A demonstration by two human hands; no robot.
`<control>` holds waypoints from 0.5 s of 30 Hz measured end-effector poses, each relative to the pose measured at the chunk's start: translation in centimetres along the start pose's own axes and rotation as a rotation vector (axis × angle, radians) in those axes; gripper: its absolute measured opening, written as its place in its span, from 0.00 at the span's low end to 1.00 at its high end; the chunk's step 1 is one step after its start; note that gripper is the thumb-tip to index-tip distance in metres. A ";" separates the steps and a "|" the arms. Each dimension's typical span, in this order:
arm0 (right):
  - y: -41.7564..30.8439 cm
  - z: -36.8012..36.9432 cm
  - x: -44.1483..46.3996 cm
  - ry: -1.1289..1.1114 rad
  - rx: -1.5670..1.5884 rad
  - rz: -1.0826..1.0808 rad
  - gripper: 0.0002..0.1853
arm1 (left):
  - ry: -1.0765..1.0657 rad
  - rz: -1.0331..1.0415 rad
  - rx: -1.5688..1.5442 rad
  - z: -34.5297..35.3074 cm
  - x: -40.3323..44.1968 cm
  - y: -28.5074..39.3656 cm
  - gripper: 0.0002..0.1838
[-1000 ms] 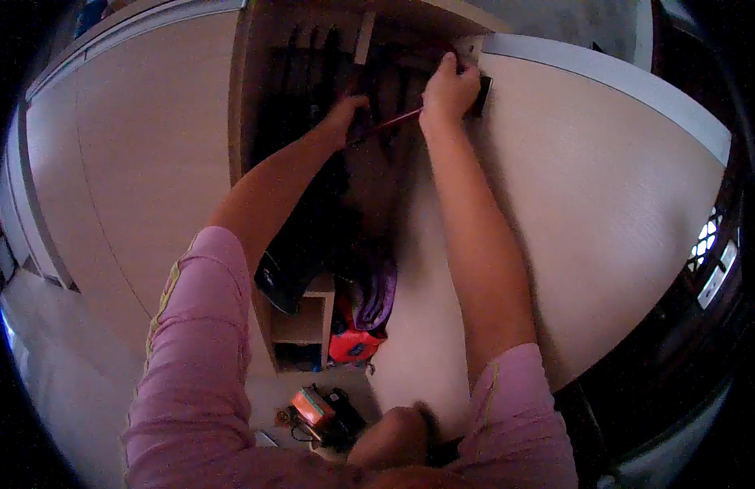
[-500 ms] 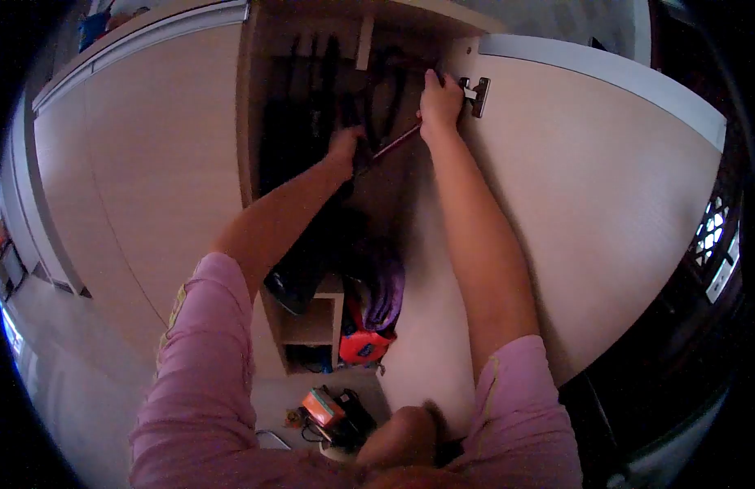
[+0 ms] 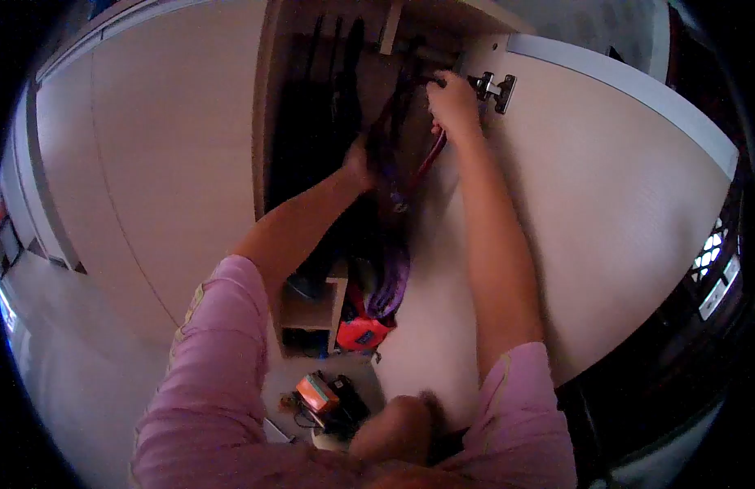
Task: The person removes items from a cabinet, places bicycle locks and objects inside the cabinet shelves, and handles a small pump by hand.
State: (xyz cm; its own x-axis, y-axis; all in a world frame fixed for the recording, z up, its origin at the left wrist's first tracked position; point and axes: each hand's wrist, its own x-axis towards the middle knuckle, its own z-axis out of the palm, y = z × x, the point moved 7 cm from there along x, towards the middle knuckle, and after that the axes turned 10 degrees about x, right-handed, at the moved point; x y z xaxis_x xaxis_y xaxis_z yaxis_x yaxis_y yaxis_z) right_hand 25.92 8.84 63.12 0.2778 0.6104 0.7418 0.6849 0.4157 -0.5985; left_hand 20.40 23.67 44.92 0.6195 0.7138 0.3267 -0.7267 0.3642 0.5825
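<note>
From my remote seat, watching through the head camera, I see both bare arms reaching forward into an open cabinet (image 3: 266, 98). The right hand (image 3: 452, 102) is at one o'clock, its fingers curled in and seemingly pinching a dark red strap (image 3: 431, 156). The strap is at one o'clock too: one length slants down and left from beneath the hand, and a darker loop leads off from the fingertips towards twelve. I judge the hand is held high so that the strap hangs clear of the cabinet wall. The left hand (image 3: 362, 167) is lower, at twelve o'clock, beside a dark tangle with purplish patches; it is blurred and shadowed, so I cannot tell whether its fingers are spread or pressed together, or what they grip. A small shiny fitting (image 3: 400, 207) hangs just below and right of it, perhaps the end of the same strap. Long dark items (image 3: 346, 90) hang at eleven o'clock, likely suspended from above to save room. The pale door (image 3: 622, 204) stands open at three o'clock on a metal hinge (image 3: 501, 92), just right of the right hand, which gives both arms space. Towards six o'clock, purple folded fabric (image 3: 392, 285) lies above a red bundle (image 3: 363, 332), probably stacked there for storage, beside a small wooden compartment (image 3: 306, 314). At seven, an orange box (image 3: 318, 393) rests among dark items near the floor.
</note>
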 end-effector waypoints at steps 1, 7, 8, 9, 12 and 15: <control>-0.4 -0.3 -0.7 -0.007 0.066 0.044 0.19 | 0.025 -0.003 0.096 1.7 -1.3 0.3 0.21; -3.0 0.1 -1.8 0.094 -0.576 -0.380 0.17 | 0.148 0.022 0.095 1.2 -2.9 1.0 0.19; -4.2 0.9 -3.2 0.156 -0.704 -0.562 0.16 | 0.153 0.044 0.061 1.7 -3.8 1.3 0.19; -5.2 1.9 -4.5 0.221 -0.826 -0.749 0.16 | 0.154 0.070 0.087 1.5 -3.7 1.4 0.19; -3.9 8.0 -6.6 -0.205 -0.795 -1.170 0.18 | 0.147 0.136 0.123 1.4 -3.3 2.5 0.19; -0.9 9.1 -5.5 -0.278 -0.849 -1.053 0.18 | 0.148 0.166 0.116 2.5 -4.0 3.1 0.16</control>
State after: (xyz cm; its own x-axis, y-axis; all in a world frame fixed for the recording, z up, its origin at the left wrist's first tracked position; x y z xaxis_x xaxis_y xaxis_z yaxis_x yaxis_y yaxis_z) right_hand 17.67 11.24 56.86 -0.6955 0.4230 0.5808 0.7108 0.2869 0.6422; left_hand 16.41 20.40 47.27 0.4381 0.8411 0.3171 -0.7707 0.1700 0.6140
